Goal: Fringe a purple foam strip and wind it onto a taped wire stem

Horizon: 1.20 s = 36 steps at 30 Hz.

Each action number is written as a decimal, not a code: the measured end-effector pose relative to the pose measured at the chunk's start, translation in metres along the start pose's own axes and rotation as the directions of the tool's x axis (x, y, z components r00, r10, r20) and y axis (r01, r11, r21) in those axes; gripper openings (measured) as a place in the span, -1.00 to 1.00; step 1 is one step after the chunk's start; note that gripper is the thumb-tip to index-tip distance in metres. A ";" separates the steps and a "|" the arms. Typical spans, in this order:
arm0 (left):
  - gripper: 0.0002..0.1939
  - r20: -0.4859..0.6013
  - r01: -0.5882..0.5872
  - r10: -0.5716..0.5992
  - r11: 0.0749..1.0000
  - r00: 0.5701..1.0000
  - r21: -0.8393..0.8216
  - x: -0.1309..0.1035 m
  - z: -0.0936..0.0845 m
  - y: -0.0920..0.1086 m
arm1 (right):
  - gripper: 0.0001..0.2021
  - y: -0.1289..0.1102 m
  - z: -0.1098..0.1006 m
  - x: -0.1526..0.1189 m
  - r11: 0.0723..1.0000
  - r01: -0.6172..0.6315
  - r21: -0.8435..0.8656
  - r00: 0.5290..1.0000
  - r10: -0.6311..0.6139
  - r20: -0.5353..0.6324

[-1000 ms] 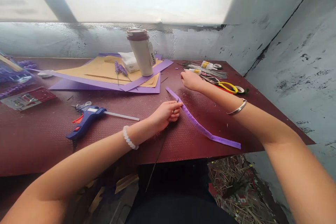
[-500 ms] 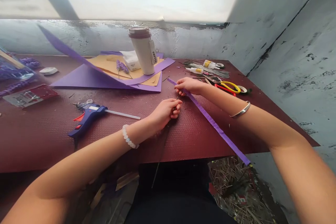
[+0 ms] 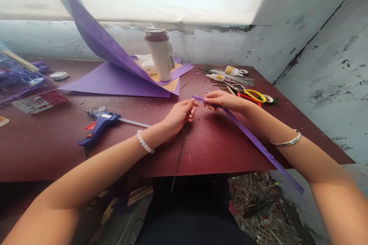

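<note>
Between the fingers of my right hand (image 3: 220, 100) is a long purple paper strip (image 3: 255, 141). Its short end pokes out toward my left hand, and its long tail hangs past the table's front edge. My left hand (image 3: 181, 114) is closed in a pinch on a thin dark wire (image 3: 178, 157), which slants down over the table edge toward my lap. The strip's near end lies right at the left fingertips; whether it touches the wire I cannot tell. A blue glue gun (image 3: 100, 124) with a glue stick rests left of my left hand.
A lidded coffee cup (image 3: 161, 57) stands on purple sheets (image 3: 120, 80), one curling high. At the back right lie thin wires (image 3: 234, 77), glue bottles (image 3: 232, 70) and yellow-and-red-handled tools (image 3: 253, 95). A flat red-and-clear packet (image 3: 40, 101) is at left.
My right hand has shifted right and slightly down, swinging the strip's front end up to my left fingertips. The purple sheet at the back has curled higher.
</note>
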<state>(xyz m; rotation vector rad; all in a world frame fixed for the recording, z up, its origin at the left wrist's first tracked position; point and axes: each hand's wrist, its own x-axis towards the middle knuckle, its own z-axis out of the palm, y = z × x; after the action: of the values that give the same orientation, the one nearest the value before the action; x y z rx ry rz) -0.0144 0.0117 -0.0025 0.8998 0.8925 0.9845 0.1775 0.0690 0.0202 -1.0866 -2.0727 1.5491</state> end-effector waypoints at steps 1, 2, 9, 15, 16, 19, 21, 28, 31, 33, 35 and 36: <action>-0.66 0.009 -0.003 0.003 1.000 1.000 0.020 0.000 0.000 -0.001 | -0.81 0.002 0.003 -0.004 1.000 0.006 0.005 1.000 -0.005 -0.016; -0.67 0.017 -0.007 0.007 0.999 1.000 0.038 -0.001 0.000 -0.001 | -0.81 0.004 0.005 -0.007 1.000 -0.005 0.004 1.000 0.005 -0.011; -0.76 -0.004 -0.033 0.034 0.992 0.999 0.125 0.000 0.000 -0.003 | -0.81 0.015 0.010 -0.014 0.999 0.017 0.034 0.999 -0.016 -0.039; -0.77 0.026 -0.063 0.060 0.988 0.998 0.144 0.000 0.000 -0.004 | -0.81 0.022 0.008 -0.011 0.998 0.030 0.063 0.997 -0.025 -0.079; -0.78 0.030 -0.078 0.074 0.986 0.997 0.146 0.000 0.000 -0.004 | -0.80 0.023 0.007 -0.011 0.998 0.021 0.067 0.996 -0.015 -0.088; -0.83 0.045 -0.098 0.093 0.985 0.995 0.140 0.000 -0.001 -0.005 | -0.80 0.022 0.006 -0.012 0.997 0.012 0.079 0.997 -0.005 -0.082; -0.88 0.051 -0.086 0.081 0.990 0.995 0.114 0.000 -0.001 -0.005 | -0.80 0.020 0.008 -0.013 0.995 0.027 0.091 0.997 -0.021 -0.067; -0.90 0.017 -0.072 0.072 0.997 0.997 0.032 0.000 0.000 -0.006 | -0.79 0.017 0.015 -0.018 0.992 0.059 0.108 0.996 -0.052 -0.067; -0.90 0.019 -0.070 0.070 0.997 0.997 0.025 0.001 -0.001 -0.007 | -0.81 0.017 0.015 -0.017 0.994 0.054 0.095 0.997 -0.048 -0.063; -0.91 0.034 -0.081 0.080 0.996 0.996 0.024 0.001 -0.002 -0.008 | -0.82 0.018 0.014 -0.017 0.994 0.055 0.094 0.996 -0.048 -0.073; -0.87 0.042 -0.094 0.092 0.995 0.995 0.036 0.001 -0.002 -0.008 | -0.82 0.018 0.013 -0.017 0.994 0.060 0.097 0.994 -0.051 -0.092; -0.85 0.041 -0.099 0.097 0.994 0.994 0.041 0.001 -0.002 -0.008 | -0.82 0.018 0.013 -0.017 0.994 0.060 0.096 0.994 -0.050 -0.096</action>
<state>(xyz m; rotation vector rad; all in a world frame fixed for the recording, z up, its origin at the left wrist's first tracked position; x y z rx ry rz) -0.0133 0.0107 -0.0103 1.0044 0.8454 1.0315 0.1864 0.0499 0.0021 -1.0374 -1.9267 1.5269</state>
